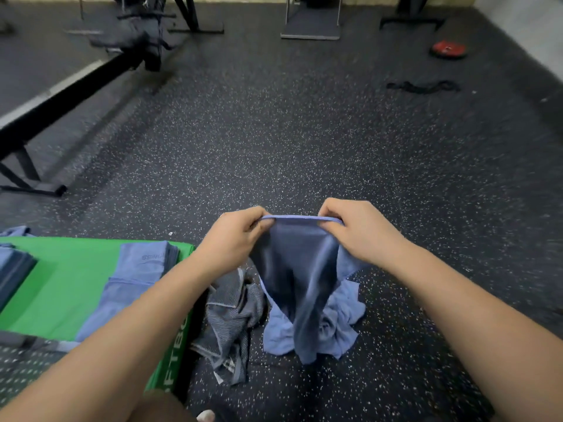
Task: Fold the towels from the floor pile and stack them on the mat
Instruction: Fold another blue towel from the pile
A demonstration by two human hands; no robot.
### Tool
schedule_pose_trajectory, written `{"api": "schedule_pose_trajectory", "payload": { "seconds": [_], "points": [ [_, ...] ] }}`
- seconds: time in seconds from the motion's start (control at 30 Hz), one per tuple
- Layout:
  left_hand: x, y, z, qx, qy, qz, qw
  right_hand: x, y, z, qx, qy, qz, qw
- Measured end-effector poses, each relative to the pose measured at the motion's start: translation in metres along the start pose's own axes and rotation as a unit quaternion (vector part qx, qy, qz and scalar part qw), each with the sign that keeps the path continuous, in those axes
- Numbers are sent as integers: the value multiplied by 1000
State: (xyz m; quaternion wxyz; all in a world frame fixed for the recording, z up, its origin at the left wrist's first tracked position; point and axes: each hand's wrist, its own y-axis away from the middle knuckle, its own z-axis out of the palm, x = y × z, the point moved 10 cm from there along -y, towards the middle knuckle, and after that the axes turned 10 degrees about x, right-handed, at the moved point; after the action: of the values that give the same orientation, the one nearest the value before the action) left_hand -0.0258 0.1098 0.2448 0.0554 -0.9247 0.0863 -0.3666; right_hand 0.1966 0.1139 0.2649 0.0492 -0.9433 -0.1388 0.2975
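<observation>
Pinching the blue towel (pixel 292 269) by its top hem, left hand (pixel 234 239) and right hand (pixel 362 229) are both closed on it; the folded towel (pixel 146 263) on the green mat (pixel 76 284) bears partly legible "…SS" lettering; the speckled floor (pixel 304 147) ahead lies open.

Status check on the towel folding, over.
Left hand and right hand both pinch blue towel by its top edge. Pile waits below. Nothing in the way.

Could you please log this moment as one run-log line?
left hand + right hand: pinching blue towel top edge | hanging over floor pile | folded stack on green mat
</observation>
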Motion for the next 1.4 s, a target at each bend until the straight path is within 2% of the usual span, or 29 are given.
{"api": "schedule_pose_trajectory", "payload": {
  "seconds": [0.1,0.23,0.37,0.5,0.63,0.73,0.9,1.1,1.27,1.4],
  "points": [
    [22,3,-25,32,11,4,999,7,17,-25,39,15,15,999],
    [43,9,-54,89,58,-16,994,26,45,-65,103,-5,88,991],
    [60,15,-71,131,67,-30,989,36,79,-100,191,-92,152,965],
    [75,21,-86,156,119,-52,979,36,100,-118,229,-184,153,944],
    [82,33,-99,202,190,-63,959,43,113,-136,283,-290,160,900],
    [79,41,-89,204,217,-70,952,48,114,-144,289,-357,152,875],
    [62,49,-70,210,226,-93,947,51,110,-136,242,-446,179,843],
    [37,38,-64,201,197,-106,954,41,93,-133,244,-455,180,837],
    [31,34,-65,199,205,-102,953,43,98,-142,328,-434,158,824],
    [18,32,-61,214,267,-137,930,53,106,-148,385,-413,174,806]
  ]
}}
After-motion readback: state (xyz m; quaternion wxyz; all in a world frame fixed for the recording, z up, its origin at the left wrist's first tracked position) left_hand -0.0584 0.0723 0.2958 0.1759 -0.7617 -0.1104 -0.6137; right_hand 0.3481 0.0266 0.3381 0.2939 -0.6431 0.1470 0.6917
